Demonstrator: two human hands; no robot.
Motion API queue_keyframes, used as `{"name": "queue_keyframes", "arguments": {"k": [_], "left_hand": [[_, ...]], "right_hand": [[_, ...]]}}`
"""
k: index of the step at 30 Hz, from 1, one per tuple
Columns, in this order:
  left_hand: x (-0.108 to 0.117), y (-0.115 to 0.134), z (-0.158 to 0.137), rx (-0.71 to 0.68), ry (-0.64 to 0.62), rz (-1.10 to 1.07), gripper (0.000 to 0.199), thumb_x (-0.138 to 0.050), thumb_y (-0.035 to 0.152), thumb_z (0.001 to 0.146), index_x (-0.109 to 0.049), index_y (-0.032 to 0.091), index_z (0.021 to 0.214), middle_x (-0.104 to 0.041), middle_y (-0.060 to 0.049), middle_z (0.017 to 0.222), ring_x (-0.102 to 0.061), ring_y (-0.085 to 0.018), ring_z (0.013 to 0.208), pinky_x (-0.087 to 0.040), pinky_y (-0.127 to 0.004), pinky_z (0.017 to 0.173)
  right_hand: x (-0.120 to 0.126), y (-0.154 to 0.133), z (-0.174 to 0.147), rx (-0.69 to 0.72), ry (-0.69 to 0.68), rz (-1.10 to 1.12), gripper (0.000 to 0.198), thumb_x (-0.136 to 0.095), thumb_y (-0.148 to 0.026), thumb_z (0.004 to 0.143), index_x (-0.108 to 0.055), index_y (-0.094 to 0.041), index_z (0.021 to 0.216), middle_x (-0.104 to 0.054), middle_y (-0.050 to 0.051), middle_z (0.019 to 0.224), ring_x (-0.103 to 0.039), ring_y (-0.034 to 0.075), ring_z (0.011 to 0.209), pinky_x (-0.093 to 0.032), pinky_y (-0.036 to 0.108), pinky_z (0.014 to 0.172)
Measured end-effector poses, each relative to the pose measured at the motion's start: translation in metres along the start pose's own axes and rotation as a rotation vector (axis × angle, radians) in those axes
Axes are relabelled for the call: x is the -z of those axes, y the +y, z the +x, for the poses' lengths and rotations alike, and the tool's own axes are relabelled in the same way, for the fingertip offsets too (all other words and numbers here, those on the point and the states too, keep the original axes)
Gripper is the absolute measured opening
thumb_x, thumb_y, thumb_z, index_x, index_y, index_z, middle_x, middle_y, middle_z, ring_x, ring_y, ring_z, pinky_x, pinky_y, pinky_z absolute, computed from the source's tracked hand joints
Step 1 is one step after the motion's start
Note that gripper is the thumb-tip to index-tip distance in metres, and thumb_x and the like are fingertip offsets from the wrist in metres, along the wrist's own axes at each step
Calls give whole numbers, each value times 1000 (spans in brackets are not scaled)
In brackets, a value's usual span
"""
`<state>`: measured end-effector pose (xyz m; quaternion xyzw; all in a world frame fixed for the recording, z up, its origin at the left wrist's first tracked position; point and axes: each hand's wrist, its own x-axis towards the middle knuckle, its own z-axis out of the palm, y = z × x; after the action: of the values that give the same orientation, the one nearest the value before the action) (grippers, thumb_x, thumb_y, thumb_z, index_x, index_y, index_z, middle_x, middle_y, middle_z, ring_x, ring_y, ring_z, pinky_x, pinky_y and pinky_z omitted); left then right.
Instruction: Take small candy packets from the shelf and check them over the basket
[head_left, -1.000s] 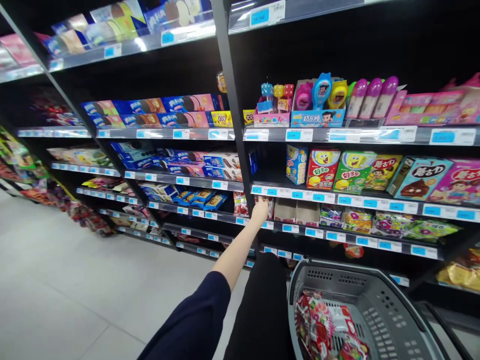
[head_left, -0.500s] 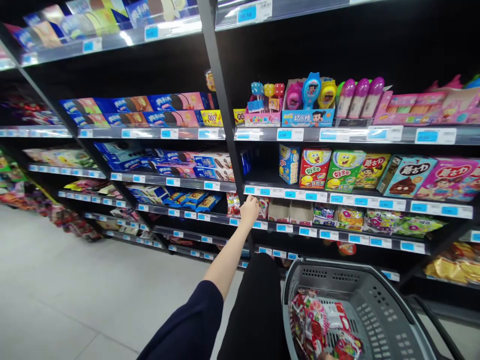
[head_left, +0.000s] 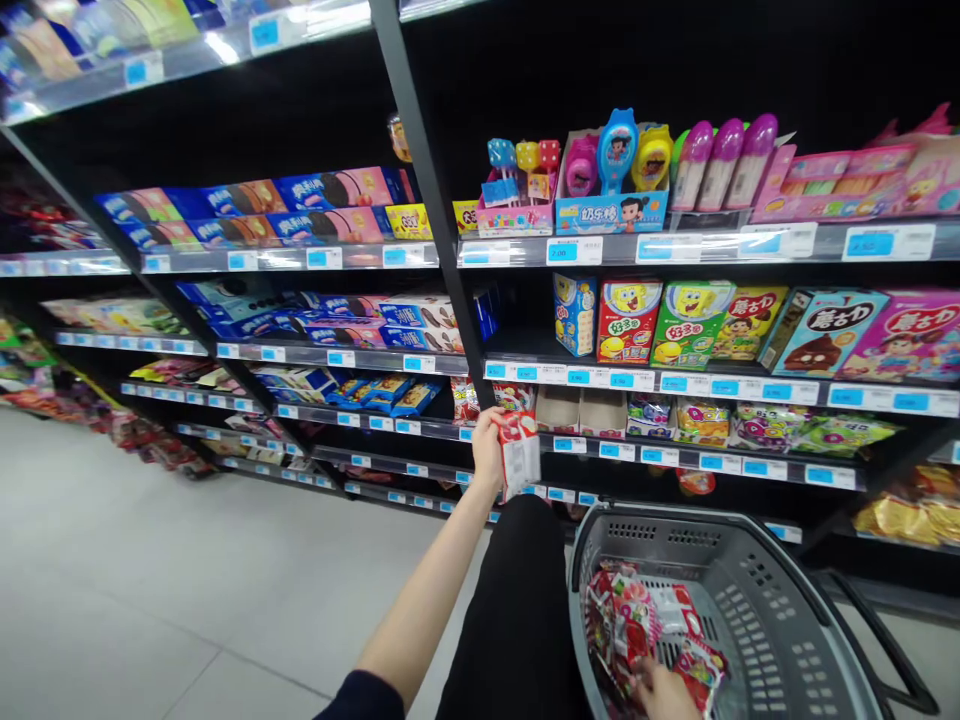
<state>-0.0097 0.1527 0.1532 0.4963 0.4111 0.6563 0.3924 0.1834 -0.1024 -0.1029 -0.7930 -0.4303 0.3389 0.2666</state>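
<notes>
My left hand point(head_left: 489, 448) is closed on the edge of a red and white candy packet point(head_left: 520, 455), holding it upright just in front of the lower shelf, above my knee. Similar red packets point(head_left: 514, 397) stand on the shelf behind it. At the bottom right, my right hand point(head_left: 664, 690) reaches into a grey shopping basket point(head_left: 675, 520), its fingers bent around a red candy packet point(head_left: 637, 640) in the pile; part of the hand is cut off by the frame. Another packet point(head_left: 701, 670) lies beside that hand.
Empty display cartons point(head_left: 579, 412) sit right of the red packets. Colourful bags point(head_left: 776, 425) follow along that shelf, with snack boxes point(head_left: 694, 322) one shelf up. Blue cookie boxes point(head_left: 330, 205) fill the left bay, past a dark upright post point(head_left: 424, 160). The basket's black handle point(head_left: 877, 630) hangs right.
My left hand has come back from the shelf with a red and white candy packet in it. My right hand has moved further into view inside the basket.
</notes>
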Motion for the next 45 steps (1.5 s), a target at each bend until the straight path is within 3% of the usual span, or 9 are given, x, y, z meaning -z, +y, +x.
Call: {"name": "queue_keyframes", "arguments": {"k": [9,13,15,18,21,24,29,35,45], "left_hand": [[-53,0,-143,1213,-621,-643,8,-52,13,61,-46,15,57,-57,-1,61,-55,-14,56,-43,-30,66],[-71,-10,-187,1331,-712,-724,9,-52,12,64,-47,15,58,-56,1,57,-55,-13,54,-41,-27,65],[-70,-17,-197,1374,-765,-703,5,-54,21,70,-54,16,71,-59,-1,63,-57,-16,60,-42,-29,67],[-55,-31,-203,1445,-918,-708,36,-52,44,74,-54,17,99,-62,-7,89,-59,-22,81,-41,-37,75],[-41,-48,-208,1386,-1045,-711,49,-60,38,70,-48,19,114,-57,-12,106,-56,-26,93,-39,-46,80],[-40,-60,-218,1180,-891,-722,71,-68,14,62,-36,29,125,-52,-9,115,-55,-23,95,-39,-46,83],[-51,-62,-220,986,-679,-562,99,-71,13,59,-11,38,134,-57,-7,109,-58,-21,89,-43,-37,76],[-49,-63,-206,761,-753,-253,42,-74,18,52,-66,13,93,-65,-9,91,-57,-18,79,-42,-26,71],[-49,-65,-200,608,-830,95,25,-73,19,49,-68,11,72,-59,1,64,-44,-8,55,-34,-18,52]], "right_hand": [[123,-97,-34,145,-19,1217,49,-57,-50,70,-53,-24,111,-64,9,101,-64,22,77,-52,35,64],[143,-96,-49,43,-87,1035,41,-71,-37,61,-61,-18,96,-69,7,82,-64,21,68,-50,30,56],[138,-86,-48,-7,21,1014,32,-73,-36,57,-63,-16,80,-69,5,71,-63,22,63,-50,30,56],[125,-69,-42,-79,227,1100,32,-74,-38,52,-60,-17,72,-68,2,61,-62,21,55,-49,30,54],[119,-60,-37,-101,380,1204,33,-74,-38,52,-57,-18,72,-66,-1,57,-60,17,50,-48,27,49],[117,-61,-36,-84,481,1284,31,-74,-36,53,-53,-19,68,-64,-4,57,-58,12,48,-47,22,46],[120,-65,-39,-36,299,1213,28,-73,-32,54,-53,-20,70,-65,-2,66,-62,17,57,-51,27,49],[132,-50,-38,108,147,958,50,-71,-31,61,-57,-21,107,-67,7,98,-63,24,85,-51,34,71],[127,-38,-32,98,177,787,25,-73,-38,56,-64,-18,70,-66,1,62,-58,17,55,-46,26,53]]}}
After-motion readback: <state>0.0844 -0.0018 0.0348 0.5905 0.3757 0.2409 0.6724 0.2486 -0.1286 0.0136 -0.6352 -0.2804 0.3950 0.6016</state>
